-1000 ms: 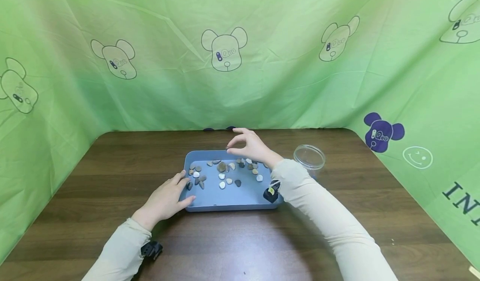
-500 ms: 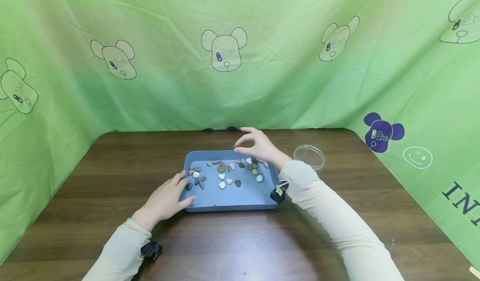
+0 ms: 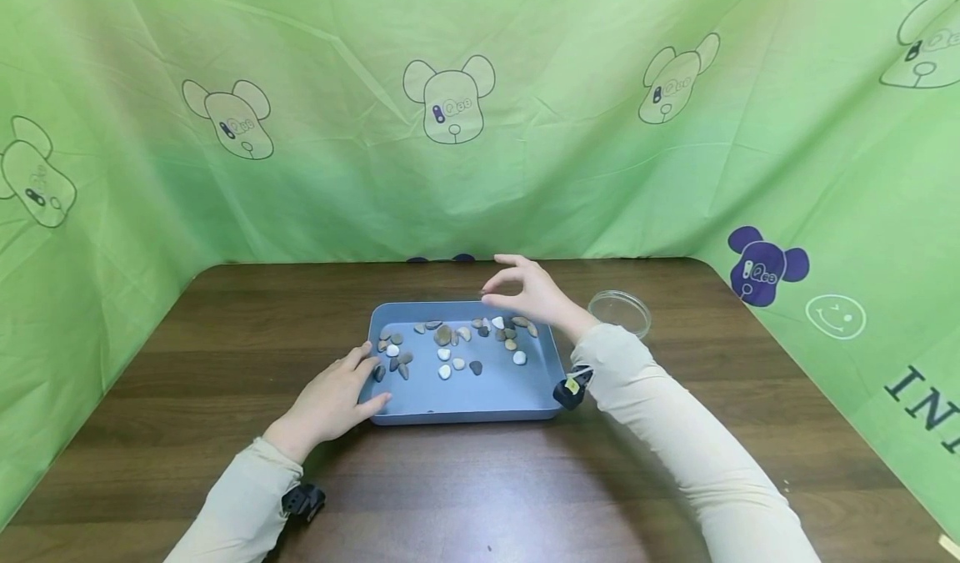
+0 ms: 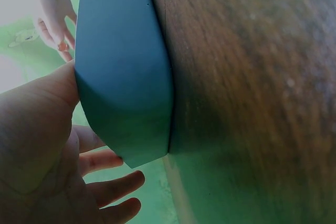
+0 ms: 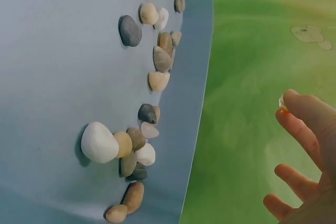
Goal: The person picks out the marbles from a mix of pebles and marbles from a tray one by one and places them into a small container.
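Observation:
My left hand (image 3: 333, 400) lies at the left end of the blue tray (image 3: 480, 400), fingers spread along its rim and thumb at the near corner. In the left wrist view the tray's outer wall (image 4: 123, 66) stands beside those fingers. Above the tray's far rim, my right hand (image 3: 528, 294) pinches a tiny glossy, pale piece (image 5: 282, 102) between thumb and forefinger; its kind I cannot tell. The other fingers are held apart from it. Many smooth pebbles, among them a white pebble (image 5: 99, 142) and a dark grey pebble (image 5: 129, 31), lie scattered inside the tray.
A round clear dish (image 3: 621, 313) stands on the brown wooden table (image 3: 225, 338) to the right of the tray, close behind the right forearm. Green printed cloth (image 3: 337, 196) hangs around the table's back and sides.
My right hand has moved to the right above the tray's far side, still pinching the tiny piece. Pebbles at the tray's far right corner have come into sight. The left hand has stayed put.

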The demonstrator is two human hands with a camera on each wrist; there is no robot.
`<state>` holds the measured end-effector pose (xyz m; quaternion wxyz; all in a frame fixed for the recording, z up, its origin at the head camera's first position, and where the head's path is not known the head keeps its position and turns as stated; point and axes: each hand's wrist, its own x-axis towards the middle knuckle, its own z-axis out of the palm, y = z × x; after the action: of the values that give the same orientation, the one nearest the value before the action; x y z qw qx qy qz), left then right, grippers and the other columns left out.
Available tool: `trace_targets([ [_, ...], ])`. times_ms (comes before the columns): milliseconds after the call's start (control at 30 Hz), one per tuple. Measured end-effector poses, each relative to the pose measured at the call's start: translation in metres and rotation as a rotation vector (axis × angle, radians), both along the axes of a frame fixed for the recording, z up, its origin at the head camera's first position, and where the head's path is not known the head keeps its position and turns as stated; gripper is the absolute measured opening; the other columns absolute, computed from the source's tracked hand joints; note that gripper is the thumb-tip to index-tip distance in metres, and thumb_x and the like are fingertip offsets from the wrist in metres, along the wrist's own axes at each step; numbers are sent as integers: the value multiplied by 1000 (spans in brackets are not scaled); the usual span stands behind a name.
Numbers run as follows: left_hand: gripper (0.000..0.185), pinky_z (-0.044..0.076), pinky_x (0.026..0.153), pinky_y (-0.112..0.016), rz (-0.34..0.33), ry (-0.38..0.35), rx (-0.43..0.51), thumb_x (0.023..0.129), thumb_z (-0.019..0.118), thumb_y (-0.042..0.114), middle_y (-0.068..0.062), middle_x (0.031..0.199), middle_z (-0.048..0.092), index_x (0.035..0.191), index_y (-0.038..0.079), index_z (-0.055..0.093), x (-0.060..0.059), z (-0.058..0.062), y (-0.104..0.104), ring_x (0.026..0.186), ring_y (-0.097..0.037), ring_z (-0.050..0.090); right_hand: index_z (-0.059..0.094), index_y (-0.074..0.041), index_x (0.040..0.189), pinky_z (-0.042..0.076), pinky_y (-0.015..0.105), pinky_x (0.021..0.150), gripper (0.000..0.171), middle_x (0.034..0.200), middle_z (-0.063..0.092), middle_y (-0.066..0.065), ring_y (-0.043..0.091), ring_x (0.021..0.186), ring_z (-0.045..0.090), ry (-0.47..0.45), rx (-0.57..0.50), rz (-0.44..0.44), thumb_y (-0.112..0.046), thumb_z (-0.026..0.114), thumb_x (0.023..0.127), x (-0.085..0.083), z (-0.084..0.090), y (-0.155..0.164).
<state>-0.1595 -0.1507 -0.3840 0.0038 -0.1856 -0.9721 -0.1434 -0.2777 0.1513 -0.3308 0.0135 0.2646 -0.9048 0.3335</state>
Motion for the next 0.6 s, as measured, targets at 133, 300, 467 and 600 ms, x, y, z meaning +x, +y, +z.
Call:
trace_targets([
  [133, 57, 40, 103, -53, -2, 2, -1, 89, 58, 40, -23, 144, 39, 128, -2, 53, 0, 0, 0, 125, -43, 46, 73, -12, 96, 26, 58, 110, 16, 147, 38, 15, 37, 137, 31, -3, -4, -13, -22, 69, 84, 1, 1, 3],
  [300, 57, 40, 102, -54, 1, -2, -2, 89, 58, 40, -23, 144, 39, 128, -2, 52, 0, 0, 0, 125, -44, 46, 73, -12, 95, 26, 58, 110, 15, 147, 38, 16, 38, 136, 33, 10, -8, -16, -21, 70, 83, 2, 3, 8],
  [467, 58, 40, 103, -54, 8, -9, -7, 89, 58, 40, -23, 144, 39, 129, -2, 52, 0, 0, 0, 125, -44, 46, 73, -12, 95, 27, 57, 110, 15, 146, 39, 16, 38, 136, 34, 27, 0, -20, -20, 70, 83, 3, 4, 13],
  [600, 57, 40, 102, -54, 9, -9, -7, 89, 58, 40, -23, 144, 39, 129, -2, 52, 0, 1, 0, 125, -44, 46, 73, -12, 96, 27, 57, 110, 16, 146, 39, 15, 39, 136, 33, 19, -2, -27, -21, 70, 83, 6, 5, 16],
])
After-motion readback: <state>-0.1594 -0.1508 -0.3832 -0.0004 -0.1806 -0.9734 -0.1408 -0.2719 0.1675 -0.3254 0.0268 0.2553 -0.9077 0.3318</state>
